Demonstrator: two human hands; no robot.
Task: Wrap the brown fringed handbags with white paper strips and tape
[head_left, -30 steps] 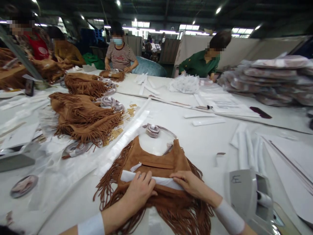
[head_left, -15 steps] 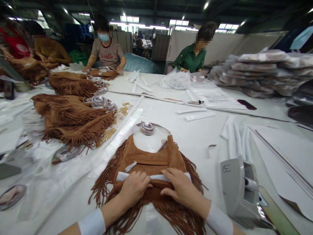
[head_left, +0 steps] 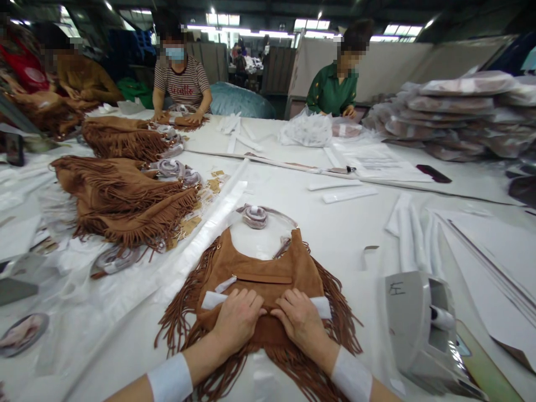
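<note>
A brown suede bag with long fringe (head_left: 263,273) lies flat on the white table (head_left: 335,234) in front of me. A white paper strip (head_left: 213,300) runs across its middle. My left hand (head_left: 238,319) and my right hand (head_left: 298,319) lie side by side on the strip and the bag, fingers pressed down and nearly touching at the centre. The bag's strap is wound into a wrapped coil (head_left: 255,215) above the bag's opening.
Piles of the same fringed bags (head_left: 125,198) lie at the left. A grey tape dispenser (head_left: 419,329) stands at my right. White paper strips (head_left: 408,234), sheets and bagged goods (head_left: 460,111) fill the right side. Several people work at the far edge, one in green (head_left: 333,92).
My right hand has slid left along the white strip until it meets the left hand at the bag's middle. The camera view has shifted slightly.
</note>
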